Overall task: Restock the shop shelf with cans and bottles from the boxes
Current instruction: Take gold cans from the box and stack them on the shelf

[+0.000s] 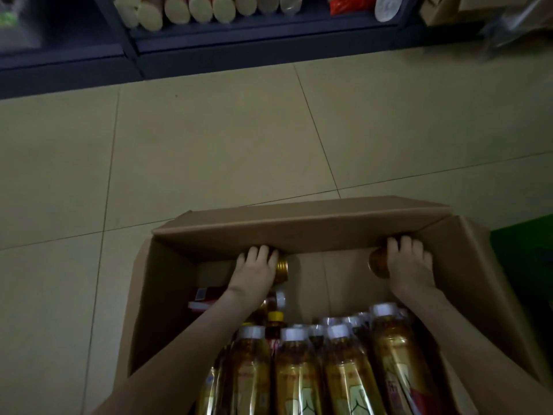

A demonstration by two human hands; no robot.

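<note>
both hands at far end of box (299,232). l hand (257,271) fingers curled over gold can (282,266), r hand (410,265) same on 2nd can (377,262); can ends poke out betw the hands. prob rigid, smooth (slippery), so wrap mid-body. bottles (299,369) back by wrists.

Open cardboard box (299,232), amber white-capped bottles (299,369) standing at its near end, left gold can (282,266) sideways in our left grip (254,274), right gold can (377,262) likewise in our right grip (410,265), both by its far wall
</note>
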